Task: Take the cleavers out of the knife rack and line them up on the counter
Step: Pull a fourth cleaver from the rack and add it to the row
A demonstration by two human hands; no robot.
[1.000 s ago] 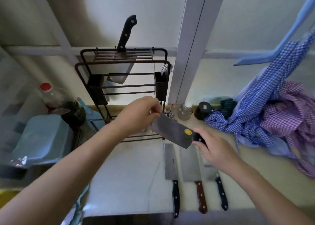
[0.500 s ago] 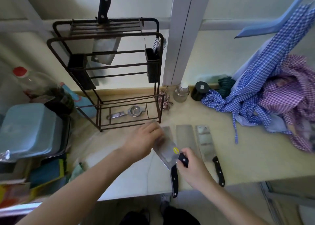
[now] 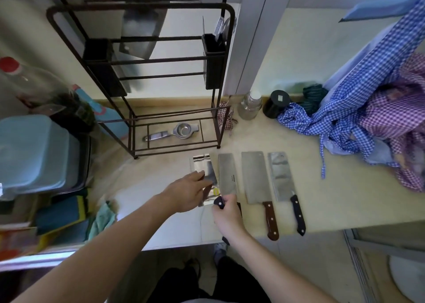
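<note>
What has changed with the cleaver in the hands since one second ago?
Both hands brought the held cleaver down from in front of the rack to the counter, left of the row. Right hand keeps the handle, left hand the blade. Three laid cleavers and one racked stayed.

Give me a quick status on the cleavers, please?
Right hand grips the fourth cleaver by its handle, left hand steadying the blade. Three cleavers lined up on the counter. One remains in the rack. Nothing in the way.
</note>
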